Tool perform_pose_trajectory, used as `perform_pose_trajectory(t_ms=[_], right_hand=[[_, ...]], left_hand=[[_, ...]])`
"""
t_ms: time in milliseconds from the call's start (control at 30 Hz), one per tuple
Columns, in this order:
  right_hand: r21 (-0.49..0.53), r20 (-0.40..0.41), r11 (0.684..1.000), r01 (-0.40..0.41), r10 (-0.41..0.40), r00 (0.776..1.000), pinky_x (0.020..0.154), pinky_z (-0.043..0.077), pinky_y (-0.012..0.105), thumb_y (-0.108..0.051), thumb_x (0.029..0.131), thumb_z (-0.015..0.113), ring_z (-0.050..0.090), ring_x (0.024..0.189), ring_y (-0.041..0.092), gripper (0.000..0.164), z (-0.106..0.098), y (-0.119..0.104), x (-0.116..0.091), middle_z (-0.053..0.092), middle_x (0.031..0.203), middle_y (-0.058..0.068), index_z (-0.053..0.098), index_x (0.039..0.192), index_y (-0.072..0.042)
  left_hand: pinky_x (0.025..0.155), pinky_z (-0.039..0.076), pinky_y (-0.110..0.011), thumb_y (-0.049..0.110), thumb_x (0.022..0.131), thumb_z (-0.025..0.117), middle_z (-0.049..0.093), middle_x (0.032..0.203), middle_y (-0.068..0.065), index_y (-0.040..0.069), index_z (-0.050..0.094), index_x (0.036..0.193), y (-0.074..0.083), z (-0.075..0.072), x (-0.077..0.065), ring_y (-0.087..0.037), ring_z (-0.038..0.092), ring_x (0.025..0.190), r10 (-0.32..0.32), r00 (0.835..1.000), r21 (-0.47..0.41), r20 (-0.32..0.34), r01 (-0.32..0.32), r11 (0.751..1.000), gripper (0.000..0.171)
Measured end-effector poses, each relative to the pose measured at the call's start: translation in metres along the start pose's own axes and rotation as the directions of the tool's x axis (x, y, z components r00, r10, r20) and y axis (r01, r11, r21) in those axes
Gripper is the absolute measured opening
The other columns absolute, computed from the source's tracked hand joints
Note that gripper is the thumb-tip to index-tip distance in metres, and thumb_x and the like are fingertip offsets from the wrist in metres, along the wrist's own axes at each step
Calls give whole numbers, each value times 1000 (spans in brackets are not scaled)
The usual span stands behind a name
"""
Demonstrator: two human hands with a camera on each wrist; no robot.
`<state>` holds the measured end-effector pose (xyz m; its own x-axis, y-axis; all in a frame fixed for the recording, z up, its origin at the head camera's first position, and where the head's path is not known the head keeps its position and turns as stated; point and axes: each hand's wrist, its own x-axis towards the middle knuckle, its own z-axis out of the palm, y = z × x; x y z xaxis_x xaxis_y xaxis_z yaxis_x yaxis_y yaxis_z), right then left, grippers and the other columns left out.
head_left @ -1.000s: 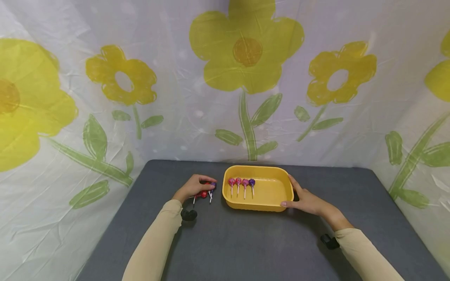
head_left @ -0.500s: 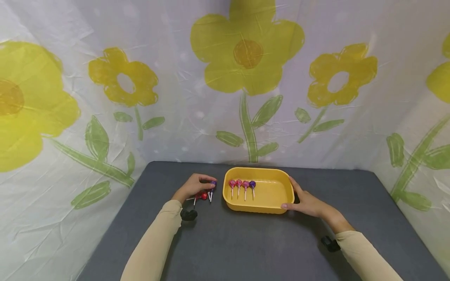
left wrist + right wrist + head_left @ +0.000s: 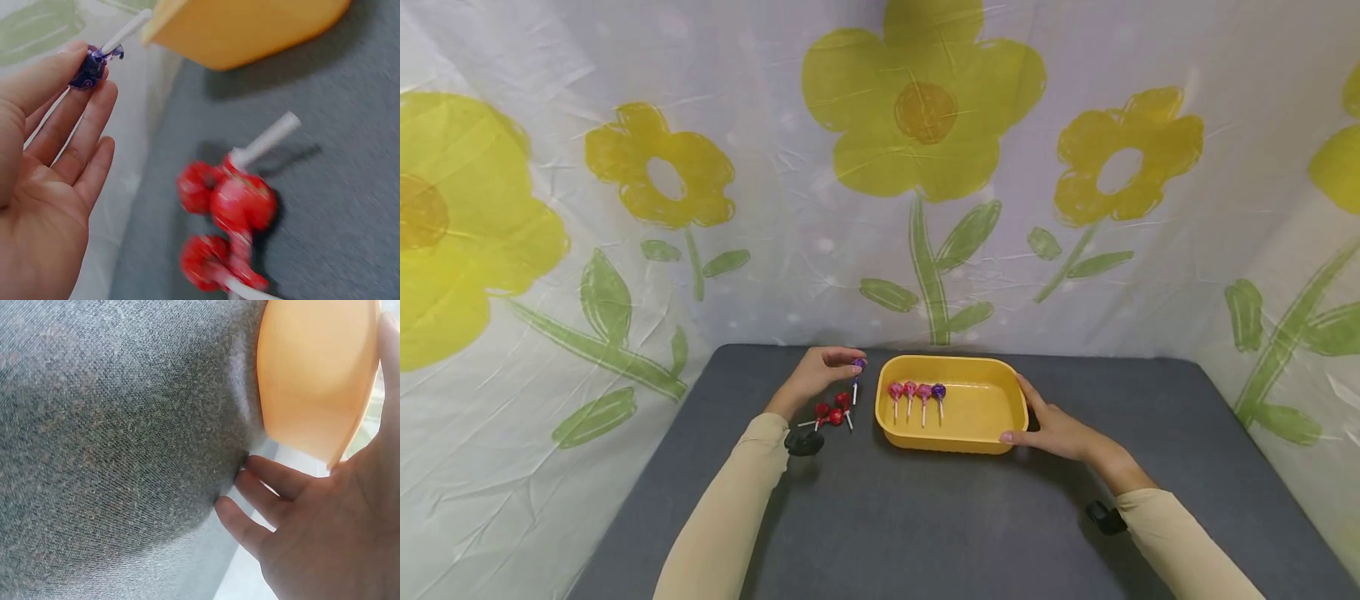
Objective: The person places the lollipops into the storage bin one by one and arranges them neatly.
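My left hand (image 3: 814, 380) pinches a purple-wrapped lollipop (image 3: 858, 364) by its head between thumb and fingers, with the white stick (image 3: 127, 31) sticking out. This lollipop is held above the table, left of a yellow tray (image 3: 951, 444). Several red lollipops (image 3: 837, 417) lie in a loose cluster below that hand. Inside the tray's left half, pink lollipops (image 3: 924, 391) and a purple lollipop (image 3: 938, 391) lie side by side, sticks toward me. My right hand (image 3: 1060, 432) rests against the tray's right end, thumb at the near corner; its other fingers (image 3: 240, 525) extend fairly straight.
The dark grey table (image 3: 910, 525) carries the tray near its back edge. Behind it hangs a white curtain (image 3: 790, 250) printed with yellow flowers. Both wrists wear a small black device (image 3: 1105, 517).
The left hand has lifted the purple lollipop up and away from the red cluster, which now shows more fully. The right hand and tray stay in place.
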<state>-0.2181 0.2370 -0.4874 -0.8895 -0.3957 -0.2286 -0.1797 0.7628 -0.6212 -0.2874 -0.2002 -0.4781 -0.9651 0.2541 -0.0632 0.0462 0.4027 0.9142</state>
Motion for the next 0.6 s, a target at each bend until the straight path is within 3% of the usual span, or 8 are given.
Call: perform_pose_trajectory(t_ms=[233,600], right_hand=[[8,7,1000,-12,12,1000,105,37,68,-61,85,67,29,144,53,116,0,1,0,16,161,32,-13,159,-22],[17,5,1000,3,-3,1000,106,37,68,-59,86,68,30,143,54,115,-1,-2,0,18,160,34,-11,160,-20]], left_hand=[[103,52,-45,29,89,75,72,118,-8,15,73,117,25,-1,10,-20,67,109,42,999,-5,-24,-42,999,32],[101,53,-40,34,85,78,74,116,-7,13,73,118,48,7,29,-20,68,108,97,995,-30,-3,-97,995,39]])
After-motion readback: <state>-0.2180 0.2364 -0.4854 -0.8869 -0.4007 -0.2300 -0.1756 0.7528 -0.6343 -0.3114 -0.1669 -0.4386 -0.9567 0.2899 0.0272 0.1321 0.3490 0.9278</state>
